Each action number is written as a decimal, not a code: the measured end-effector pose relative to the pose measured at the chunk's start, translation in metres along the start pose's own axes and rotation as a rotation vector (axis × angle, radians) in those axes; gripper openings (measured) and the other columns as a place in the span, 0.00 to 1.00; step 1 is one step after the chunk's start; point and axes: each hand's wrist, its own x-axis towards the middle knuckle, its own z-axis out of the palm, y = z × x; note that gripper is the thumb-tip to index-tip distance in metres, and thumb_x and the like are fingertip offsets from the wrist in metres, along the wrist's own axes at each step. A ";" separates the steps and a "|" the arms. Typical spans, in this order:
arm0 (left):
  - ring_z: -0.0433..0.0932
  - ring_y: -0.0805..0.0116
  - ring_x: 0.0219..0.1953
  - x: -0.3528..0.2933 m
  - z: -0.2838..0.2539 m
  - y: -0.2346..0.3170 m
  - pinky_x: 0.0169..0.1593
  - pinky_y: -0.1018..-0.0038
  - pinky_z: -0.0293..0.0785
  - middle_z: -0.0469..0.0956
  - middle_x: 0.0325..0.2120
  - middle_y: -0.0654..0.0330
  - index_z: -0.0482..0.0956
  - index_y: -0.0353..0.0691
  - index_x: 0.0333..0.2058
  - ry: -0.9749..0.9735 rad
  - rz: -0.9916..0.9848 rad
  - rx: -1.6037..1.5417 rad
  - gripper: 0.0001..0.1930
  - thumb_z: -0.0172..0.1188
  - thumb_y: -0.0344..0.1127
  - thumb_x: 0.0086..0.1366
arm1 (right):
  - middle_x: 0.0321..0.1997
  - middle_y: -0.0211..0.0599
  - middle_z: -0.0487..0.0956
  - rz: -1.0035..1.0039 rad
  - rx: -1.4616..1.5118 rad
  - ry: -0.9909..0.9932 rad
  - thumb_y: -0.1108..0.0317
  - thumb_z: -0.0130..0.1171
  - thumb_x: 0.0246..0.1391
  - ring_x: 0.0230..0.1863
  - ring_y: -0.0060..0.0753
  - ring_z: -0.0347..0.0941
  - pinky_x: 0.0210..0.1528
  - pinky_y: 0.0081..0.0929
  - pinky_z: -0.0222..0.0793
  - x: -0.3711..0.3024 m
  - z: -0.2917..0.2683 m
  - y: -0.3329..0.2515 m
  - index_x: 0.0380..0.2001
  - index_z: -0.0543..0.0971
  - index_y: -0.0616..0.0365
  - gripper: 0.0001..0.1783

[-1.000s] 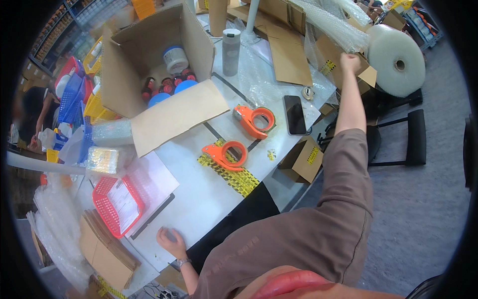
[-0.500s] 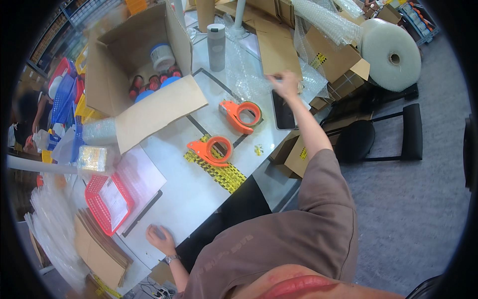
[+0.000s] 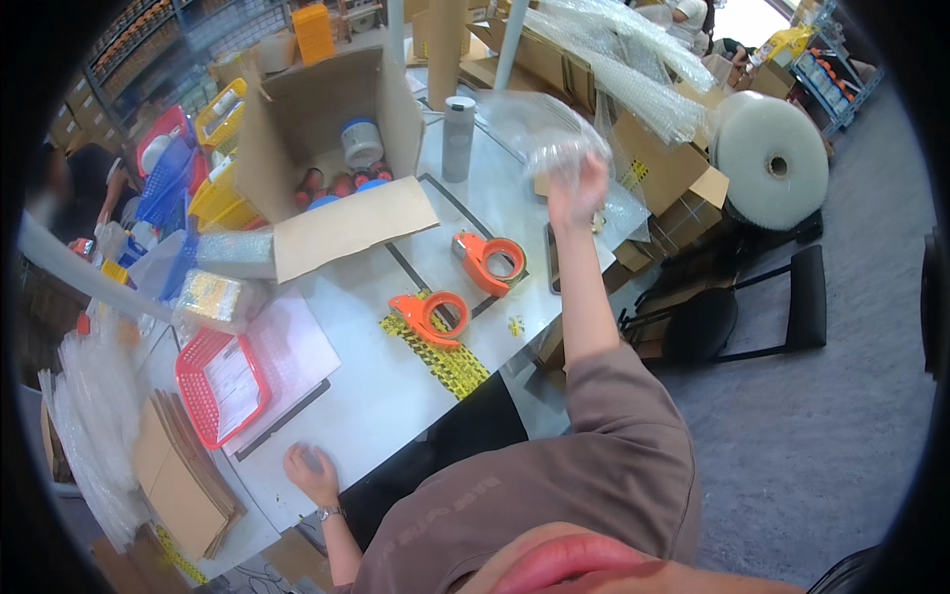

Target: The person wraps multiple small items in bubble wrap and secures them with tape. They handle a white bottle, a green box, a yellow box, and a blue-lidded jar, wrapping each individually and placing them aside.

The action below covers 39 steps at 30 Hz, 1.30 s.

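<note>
— Where do we have our right hand (image 3: 577, 191)?

— Raised over the far side of the white table (image 3: 396, 381), fingers closed around a sheet of clear bubble wrap (image 3: 539, 129). The sheet hangs in the air above the tabletop, just right of the grey bottle (image 3: 457, 138).

— And our left hand (image 3: 310, 469)?

— It rests flat on the near edge of the table, fingers spread and holding nothing, a watch at the wrist.

— What lies between our hands?

— Two orange tape dispensers (image 3: 428, 315) on the table, one nearer us beside a strip of yellow-and-black tape (image 3: 442, 356), the other farther out, close to a dark phone (image 3: 551, 259) below our right hand.

— What else do we see?

— An open cardboard box (image 3: 327, 129) with jars inside stands at the far left of the table, its flap lying down. A red basket (image 3: 218, 381) sits left of our left hand. A big roll of bubble wrap (image 3: 770, 158) stands off to the right, well apart from the table.
</note>
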 end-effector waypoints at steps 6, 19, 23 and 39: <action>0.72 0.53 0.53 0.017 0.009 0.038 0.58 0.62 0.64 0.75 0.48 0.50 0.75 0.35 0.45 -0.179 -0.202 -0.597 0.17 0.60 0.40 0.63 | 0.53 0.41 0.76 -0.027 -0.856 -0.771 0.67 0.62 0.50 0.57 0.41 0.70 0.59 0.40 0.64 -0.257 0.117 0.006 0.49 0.74 0.58 0.22; 0.77 0.61 0.43 0.061 -0.065 0.158 0.47 0.69 0.73 0.78 0.39 0.56 0.75 0.42 0.53 -0.872 0.331 -0.794 0.24 0.67 0.34 0.56 | 0.54 0.51 0.76 1.316 -1.149 -1.690 0.49 0.62 0.52 0.56 0.50 0.71 0.59 0.40 0.66 -0.327 0.159 0.042 0.56 0.73 0.57 0.32; 0.74 0.59 0.38 0.049 -0.084 0.130 0.43 0.68 0.71 0.75 0.31 0.59 0.82 0.42 0.40 -0.445 0.306 -0.810 0.12 0.66 0.30 0.55 | 0.59 0.57 0.72 1.341 -1.144 -1.377 0.38 0.65 0.46 0.63 0.50 0.66 0.63 0.38 0.63 -0.306 0.148 0.034 0.58 0.72 0.63 0.45; 0.64 0.54 0.62 0.096 -0.139 0.127 0.66 0.58 0.57 0.66 0.57 0.51 0.62 0.39 0.60 0.056 0.105 -1.194 0.42 0.70 0.54 0.53 | 0.44 0.39 0.77 0.704 -0.402 -0.700 0.79 0.53 0.58 0.47 0.37 0.77 0.52 0.35 0.72 -0.291 0.215 0.057 0.51 0.69 0.62 0.16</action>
